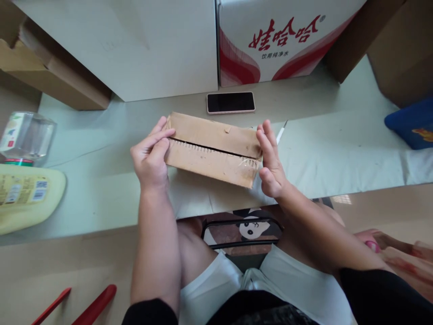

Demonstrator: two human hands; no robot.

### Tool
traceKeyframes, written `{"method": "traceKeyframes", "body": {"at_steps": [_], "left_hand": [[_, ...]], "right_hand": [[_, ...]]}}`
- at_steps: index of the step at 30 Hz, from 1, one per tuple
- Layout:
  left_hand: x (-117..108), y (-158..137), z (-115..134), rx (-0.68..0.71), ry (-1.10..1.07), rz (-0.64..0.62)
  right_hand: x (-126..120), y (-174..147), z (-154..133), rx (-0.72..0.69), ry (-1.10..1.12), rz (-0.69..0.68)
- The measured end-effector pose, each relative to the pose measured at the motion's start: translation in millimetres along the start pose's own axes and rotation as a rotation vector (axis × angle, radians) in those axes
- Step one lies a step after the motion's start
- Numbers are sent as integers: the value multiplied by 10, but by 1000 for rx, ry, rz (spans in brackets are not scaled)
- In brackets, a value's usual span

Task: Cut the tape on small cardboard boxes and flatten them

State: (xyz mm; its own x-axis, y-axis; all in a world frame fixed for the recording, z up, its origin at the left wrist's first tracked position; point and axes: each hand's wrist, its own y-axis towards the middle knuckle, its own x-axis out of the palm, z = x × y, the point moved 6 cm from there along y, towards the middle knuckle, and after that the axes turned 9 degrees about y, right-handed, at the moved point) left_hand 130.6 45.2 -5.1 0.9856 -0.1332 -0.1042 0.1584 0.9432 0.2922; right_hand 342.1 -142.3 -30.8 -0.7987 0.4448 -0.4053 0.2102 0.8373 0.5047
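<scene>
A small brown cardboard box [213,146] is tilted above the front part of the table, with a dark seam running along its length. The seam's lower edge looks ragged, and there are bits of clear tape at the right end. My left hand [152,153] grips the box's left end, thumb and fingers around the corner. At the other end is my right hand [272,158], its fingers stretched and the thumb apart, with fingertips against or very close to the box's side. Just beyond that hand lies a thin white pen-like tool [281,132] with a dark pointed tip.
Behind the box, a phone [230,102] lies on the pale table cover [338,149]. White cartons [287,40] stand along the back. At left are an open cardboard box [67,72], a clear bottle [32,135] and a yellow bottle [30,196]. A blue object [412,122] sits at right.
</scene>
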Motion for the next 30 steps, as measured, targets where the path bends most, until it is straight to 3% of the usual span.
{"method": "traceKeyframes", "body": {"at_steps": [5,9,12,14,17,21,25,30], "left_hand": [[-51,68,0,-23,7,11],[-217,180,-119,-95,-89,140],[-359,252,-276,-187,-218,283],[-414,272,-363,-247,-288,340],[-406,266,-419,-287,-341,309],[-244,153,-469,-392,-332,224],[17,-75,-556,-670,-234,167],[310,-250,-545,-661,-240,-132]], "right_hand": [[-59,-16,162,121,95,59],[-33,-62,371,331,249,72],[92,-97,449,562,391,-51],[189,-82,389,622,456,-201],[262,11,203,480,462,-363],[329,48,93,257,399,-432],[335,7,133,147,261,-392],[183,57,94,41,191,-275]]}}
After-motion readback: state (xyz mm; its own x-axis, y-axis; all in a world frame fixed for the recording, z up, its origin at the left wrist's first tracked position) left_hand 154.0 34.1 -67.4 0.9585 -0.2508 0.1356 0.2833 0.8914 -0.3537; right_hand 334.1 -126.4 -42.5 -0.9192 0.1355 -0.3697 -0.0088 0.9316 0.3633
